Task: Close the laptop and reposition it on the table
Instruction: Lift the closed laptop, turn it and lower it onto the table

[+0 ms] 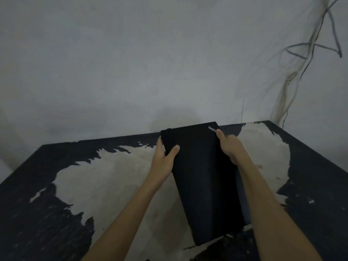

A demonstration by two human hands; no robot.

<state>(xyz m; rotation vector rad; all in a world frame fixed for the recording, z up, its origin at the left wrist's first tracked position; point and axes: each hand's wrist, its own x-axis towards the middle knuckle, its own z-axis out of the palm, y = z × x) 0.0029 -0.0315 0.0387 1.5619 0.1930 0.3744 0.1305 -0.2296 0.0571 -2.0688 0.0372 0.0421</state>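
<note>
The black laptop [201, 176] is closed, its lid up, with a small logo at its far right corner. It is turned so that a short edge points toward me, and it is tilted, its far end raised above the table [113, 185]. My left hand [164, 159] grips its left long edge near the far end, thumb on the lid. My right hand [228, 146] holds the right long edge near the far corner, fingers wrapped around the side.
The table has a black top with large worn pale patches. It stands against a grey wall [131, 63]. Loose cables [290, 81] hang down the wall at the right, behind the table's far right corner.
</note>
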